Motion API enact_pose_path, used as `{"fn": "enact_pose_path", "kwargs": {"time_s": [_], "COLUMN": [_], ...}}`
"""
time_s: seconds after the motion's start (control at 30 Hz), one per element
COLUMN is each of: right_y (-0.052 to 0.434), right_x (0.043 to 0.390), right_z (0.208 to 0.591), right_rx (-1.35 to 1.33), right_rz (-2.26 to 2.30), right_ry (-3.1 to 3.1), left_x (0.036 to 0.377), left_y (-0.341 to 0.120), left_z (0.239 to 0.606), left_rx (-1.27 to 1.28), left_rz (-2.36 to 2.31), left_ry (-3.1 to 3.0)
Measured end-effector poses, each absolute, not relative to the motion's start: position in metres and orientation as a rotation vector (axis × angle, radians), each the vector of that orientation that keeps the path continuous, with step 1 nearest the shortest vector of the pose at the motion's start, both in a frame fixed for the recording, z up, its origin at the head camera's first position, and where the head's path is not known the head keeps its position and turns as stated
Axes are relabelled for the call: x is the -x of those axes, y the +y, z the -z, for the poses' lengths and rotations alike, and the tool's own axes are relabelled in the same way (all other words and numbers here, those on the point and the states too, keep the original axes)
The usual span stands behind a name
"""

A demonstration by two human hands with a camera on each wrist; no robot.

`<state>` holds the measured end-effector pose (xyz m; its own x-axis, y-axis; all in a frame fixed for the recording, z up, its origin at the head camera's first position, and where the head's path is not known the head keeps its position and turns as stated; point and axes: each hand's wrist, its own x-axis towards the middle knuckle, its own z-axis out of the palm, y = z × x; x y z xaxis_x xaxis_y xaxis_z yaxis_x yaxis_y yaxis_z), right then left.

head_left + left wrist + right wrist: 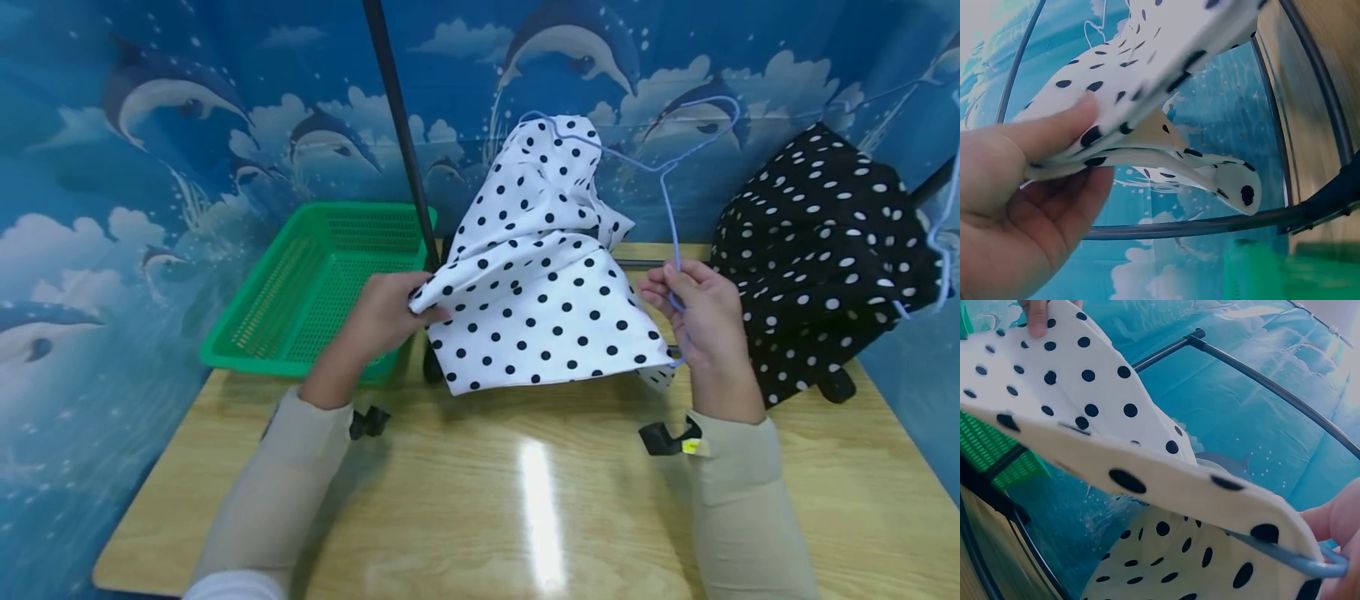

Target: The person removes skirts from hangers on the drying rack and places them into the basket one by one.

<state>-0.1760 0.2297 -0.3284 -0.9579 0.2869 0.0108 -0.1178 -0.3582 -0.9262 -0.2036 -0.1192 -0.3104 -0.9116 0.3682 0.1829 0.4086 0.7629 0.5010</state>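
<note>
Head view: left hand (382,321) pinches spotted cloth (540,300); right hand (701,321) grips hanger (670,218).

Head high; wrists close, probably beneath cloth (540,283).

No readable text, labels, brands or numbers in any view, small yellow tag (695,447) at the right sleeve cuff too blurred to read, dotted cloth and dolphin backdrop carry patterns only, no lettering
</note>
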Motion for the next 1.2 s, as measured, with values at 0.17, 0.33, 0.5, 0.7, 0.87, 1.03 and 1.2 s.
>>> {"fn": "enact_pose_path", "kwargs": {"time_s": [0.17, 0.33, 0.5, 0.7, 0.87, 1.03, 1.2], "right_y": [0.23, 0.231, 0.231, 0.231, 0.232, 0.232, 0.23], "right_x": [0.175, 0.174, 0.175, 0.176, 0.177, 0.177, 0.178], "right_z": [0.328, 0.327, 0.327, 0.329, 0.33, 0.331, 0.332], "right_rx": [0.219, 0.222, 0.236, 0.255, 0.259, 0.219, 0.189], "right_rz": [-2.407, -2.4, -2.393, -2.404, -2.394, -2.405, -2.414], "right_ry": [-1.585, -1.588, -1.591, -1.585, -1.587, -1.577, -1.594], "left_x": [0.199, 0.194, 0.191, 0.186, 0.181, 0.179, 0.18], "left_y": [-0.117, -0.114, -0.11, -0.102, -0.098, -0.096, -0.094], "left_z": [0.32, 0.333, 0.34, 0.344, 0.345, 0.344, 0.346], "left_rx": [0.691, 0.732, 0.792, 0.828, 0.839, 0.821, 0.783], "left_rz": [0.981, 1.054, 1.053, 1.001, 0.918, 0.952, 1.101], "left_ry": [-2.756, -2.569, -2.438, -2.409, -2.42, -2.4, -2.303]}}
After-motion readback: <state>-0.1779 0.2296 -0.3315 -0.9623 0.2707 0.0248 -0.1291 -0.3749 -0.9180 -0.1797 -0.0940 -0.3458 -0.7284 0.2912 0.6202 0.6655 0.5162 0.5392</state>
